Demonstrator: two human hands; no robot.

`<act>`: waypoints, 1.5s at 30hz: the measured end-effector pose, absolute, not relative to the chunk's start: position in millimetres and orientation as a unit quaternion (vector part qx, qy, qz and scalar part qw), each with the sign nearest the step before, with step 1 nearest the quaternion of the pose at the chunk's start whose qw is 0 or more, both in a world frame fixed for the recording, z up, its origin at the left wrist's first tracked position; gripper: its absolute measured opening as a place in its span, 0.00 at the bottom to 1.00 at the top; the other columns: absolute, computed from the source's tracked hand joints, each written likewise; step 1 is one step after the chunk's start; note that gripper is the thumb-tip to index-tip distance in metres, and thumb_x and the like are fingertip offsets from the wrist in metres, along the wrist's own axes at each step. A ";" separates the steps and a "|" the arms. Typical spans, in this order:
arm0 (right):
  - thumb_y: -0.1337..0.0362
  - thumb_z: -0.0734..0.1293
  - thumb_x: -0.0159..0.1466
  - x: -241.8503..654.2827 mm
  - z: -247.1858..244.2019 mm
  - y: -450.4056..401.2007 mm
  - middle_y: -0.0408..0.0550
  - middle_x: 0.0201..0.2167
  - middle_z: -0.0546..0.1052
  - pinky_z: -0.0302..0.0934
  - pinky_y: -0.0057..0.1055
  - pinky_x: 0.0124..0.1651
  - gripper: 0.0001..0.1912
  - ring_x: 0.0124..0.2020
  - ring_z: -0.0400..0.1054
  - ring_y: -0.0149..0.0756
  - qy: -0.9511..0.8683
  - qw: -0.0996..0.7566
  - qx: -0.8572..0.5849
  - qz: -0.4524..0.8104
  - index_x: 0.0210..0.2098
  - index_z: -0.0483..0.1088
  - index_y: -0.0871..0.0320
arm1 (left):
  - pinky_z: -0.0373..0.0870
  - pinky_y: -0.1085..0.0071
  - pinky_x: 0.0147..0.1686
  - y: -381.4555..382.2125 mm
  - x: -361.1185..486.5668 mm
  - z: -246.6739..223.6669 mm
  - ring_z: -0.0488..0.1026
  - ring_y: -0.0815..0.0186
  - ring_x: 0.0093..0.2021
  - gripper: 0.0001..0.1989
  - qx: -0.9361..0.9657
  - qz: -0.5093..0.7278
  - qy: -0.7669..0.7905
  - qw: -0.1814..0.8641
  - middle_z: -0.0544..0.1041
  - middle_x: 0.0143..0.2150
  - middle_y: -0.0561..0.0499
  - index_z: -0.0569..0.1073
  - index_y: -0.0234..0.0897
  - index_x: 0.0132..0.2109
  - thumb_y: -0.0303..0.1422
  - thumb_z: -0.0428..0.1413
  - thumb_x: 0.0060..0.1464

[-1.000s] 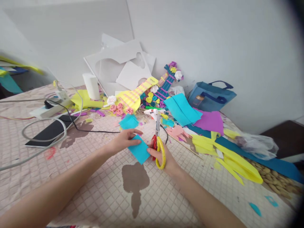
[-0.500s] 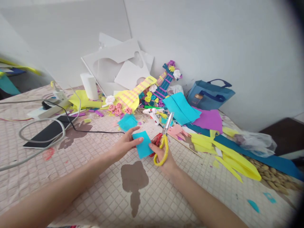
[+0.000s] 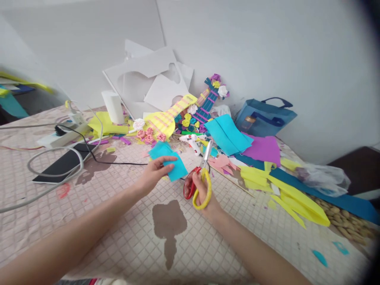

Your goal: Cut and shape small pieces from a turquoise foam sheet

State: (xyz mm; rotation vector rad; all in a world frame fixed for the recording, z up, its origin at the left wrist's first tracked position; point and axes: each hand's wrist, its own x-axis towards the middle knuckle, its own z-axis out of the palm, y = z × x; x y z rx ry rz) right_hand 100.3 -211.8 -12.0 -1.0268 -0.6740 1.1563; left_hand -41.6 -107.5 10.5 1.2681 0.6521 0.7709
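Note:
My left hand (image 3: 153,174) pinches a turquoise paper square (image 3: 178,169) between thumb and fingers, just above the table. Right behind it lies a small stack of turquoise squares (image 3: 160,149), partly covered by the held piece. In my right hand (image 3: 210,202) is a pair of scissors (image 3: 205,168) with one yellow and one red handle loop, blades together and pointing away from me. The scissors are apart from the paper. A white glue gun (image 3: 192,143) rests just beyond the blades.
Behind stand a yellow paper guitar (image 3: 162,120), a blue paper guitar (image 3: 206,107) and white cut boards (image 3: 135,85). Larger turquoise sheets (image 3: 227,134), purple paper (image 3: 263,150) and yellow strips (image 3: 292,198) lie right. Leftward are a power strip (image 3: 56,138), cables and a black tablet-like slab (image 3: 65,163).
My left hand has carried the turquoise square away from the right hand, up and left onto the stack's edge. The right thumb no longer touches the paper; the scissors have shifted slightly.

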 end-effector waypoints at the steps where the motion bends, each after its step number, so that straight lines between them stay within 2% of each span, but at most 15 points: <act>1: 0.41 0.65 0.56 98.8 -12.0 -212.6 0.38 0.21 0.66 0.56 0.25 0.20 0.24 0.18 0.60 0.26 -0.296 0.658 -0.429 0.543 0.30 0.62 0.56 | 0.69 0.71 0.37 -101.6 -42.9 11.6 0.72 0.68 0.33 0.20 0.545 0.356 0.297 0.698 0.77 0.36 0.50 0.75 0.36 0.47 0.40 0.63 0.47; 4: 0.34 0.59 0.55 94.4 -10.5 -217.2 0.40 0.22 0.65 0.59 0.28 0.21 0.30 0.18 0.60 0.28 -0.308 0.600 -0.344 0.653 0.31 0.64 0.57 | 0.70 0.72 0.36 -84.2 -46.9 14.9 0.73 0.68 0.34 0.18 0.493 0.391 0.293 0.720 0.78 0.36 0.49 0.77 0.35 0.44 0.39 0.64 0.46; 7: 0.31 0.56 0.54 90.5 -6.9 -223.8 0.41 0.22 0.65 0.60 0.30 0.23 0.34 0.19 0.58 0.29 -0.334 0.523 -0.267 0.738 0.32 0.64 0.58 | 0.71 0.73 0.37 -70.9 -50.8 16.9 0.75 0.66 0.37 0.16 0.453 0.419 0.281 0.735 0.79 0.40 0.47 0.78 0.34 0.43 0.37 0.63 0.47; 13: 0.29 0.51 0.54 87.4 -5.8 -232.1 0.43 0.24 0.64 0.62 0.32 0.25 0.38 0.20 0.58 0.30 -0.341 0.448 -0.210 0.800 0.33 0.65 0.59 | 0.73 0.71 0.39 -59.4 -57.0 22.1 0.76 0.62 0.43 0.14 0.426 0.436 0.277 0.743 0.78 0.47 0.41 0.76 0.31 0.45 0.34 0.61 0.51; 20: 0.28 0.51 0.54 87.9 -11.1 -232.1 0.42 0.25 0.64 0.62 0.32 0.26 0.39 0.21 0.58 0.31 -0.332 0.431 -0.219 0.810 0.35 0.66 0.58 | 0.74 0.70 0.41 -58.7 -56.8 23.8 0.76 0.60 0.44 0.14 0.425 0.436 0.273 0.745 0.78 0.47 0.41 0.76 0.30 0.45 0.33 0.60 0.51; 27: 0.29 0.50 0.55 85.2 -8.4 -233.4 0.43 0.25 0.63 0.61 0.32 0.26 0.39 0.21 0.58 0.30 -0.334 0.431 -0.215 0.810 0.34 0.66 0.59 | 0.73 0.65 0.46 -58.1 -55.8 22.4 0.76 0.58 0.46 0.15 0.424 0.426 0.261 0.755 0.78 0.47 0.41 0.76 0.30 0.46 0.33 0.60 0.51; 41: 0.29 0.48 0.55 85.3 -5.8 -233.6 0.42 0.25 0.63 0.61 0.31 0.26 0.39 0.21 0.58 0.30 -0.333 0.434 -0.213 0.809 0.35 0.66 0.59 | 0.73 0.68 0.44 -61.8 -53.5 26.0 0.76 0.59 0.44 0.13 0.433 0.419 0.276 0.749 0.78 0.47 0.40 0.76 0.29 0.45 0.31 0.59 0.53; 45: 0.30 0.46 0.57 83.4 -12.9 -232.6 0.43 0.25 0.64 0.63 0.31 0.25 0.40 0.20 0.59 0.29 -0.331 0.425 -0.180 0.823 0.35 0.65 0.61 | 0.74 0.69 0.40 -58.9 -54.3 25.3 0.76 0.60 0.42 0.13 0.426 0.415 0.281 0.753 0.79 0.46 0.40 0.76 0.28 0.45 0.31 0.58 0.53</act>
